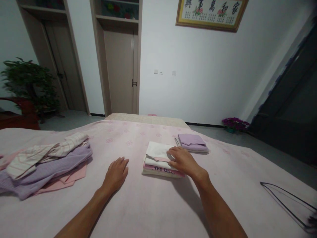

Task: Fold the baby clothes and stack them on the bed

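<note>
On screen, my right hand (182,161) rests unclenched on folded clothes (157,151), my left hand (116,174) empty on the pink sheet (141,211).

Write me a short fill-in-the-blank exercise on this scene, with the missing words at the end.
1. The person's ____ hand is on the folded stack.
2. The lettering on the stack's near side begins with the word "____".
3. The rumpled clothes lie on the person's ____ side.
4. The framed lettered picture hangs on the ____.

Missing words: right; The; left; wall.
</note>
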### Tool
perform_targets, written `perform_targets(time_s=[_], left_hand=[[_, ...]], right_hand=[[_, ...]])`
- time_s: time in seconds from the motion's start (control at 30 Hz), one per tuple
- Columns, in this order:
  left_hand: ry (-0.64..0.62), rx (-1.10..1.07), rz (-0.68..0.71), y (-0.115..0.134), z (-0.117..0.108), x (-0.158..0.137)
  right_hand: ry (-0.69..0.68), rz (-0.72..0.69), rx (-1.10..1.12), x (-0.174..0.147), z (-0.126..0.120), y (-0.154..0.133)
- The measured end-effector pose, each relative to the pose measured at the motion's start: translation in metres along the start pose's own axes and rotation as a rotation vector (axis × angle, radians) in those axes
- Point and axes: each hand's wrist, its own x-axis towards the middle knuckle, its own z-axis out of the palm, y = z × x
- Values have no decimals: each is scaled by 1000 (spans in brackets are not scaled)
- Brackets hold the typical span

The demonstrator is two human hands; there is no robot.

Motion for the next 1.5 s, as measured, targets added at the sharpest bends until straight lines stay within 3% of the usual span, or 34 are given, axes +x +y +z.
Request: perform_targets(time_s=[0.13,0.2,0.27,0.37,0.47,0.6,0.73,0.83,0.93,1.03,1.1,1.2,1.27,1.33,1.5], left_hand=[[25,-29,1,1,0,-1],[46,-63,3,0,0,-1],[67,-129,12,-1,-3,-1],[128,-310,14,1,-11,-1],[253,-524,73,19,-29,-3],[291,-791,157,74,-67,-13],[145,-902,157,132,-102,-26],[117,-896,197,152,-115,-29],[77,-985,148,148,-121,-22],[1,-1241,-66,132,-132,-9],[-107,-1441,-175,121,-142,-2],[-269,-1589,-216,107,-152,5],[-315,-1513,-221,98,-148,8],[-283,-1294,-228,89,-137,11],[192,-711,-155,86,-121,7]], right_hand=[[56,147,-67,8,12,2],[152,261,30,11,15,7],[299,347,272,14,13,11],[489,417,828,14,2,13],[474,416,1310,11,-12,2],[385,379,1607,5,-24,-22],[364,385,1569,1,-27,-44],[366,360,1532,-3,-30,-56],[302,309,1577,-8,-34,-61],[241,262,1520,-12,-40,-57],[184,218,1445,-13,-42,-51],[85,131,1289,-14,-40,-43],[44,98,1175,-13,-36,-40],[36,109,1144,-11,-31,-40],[81,188,1434,-4,-21,-49]])
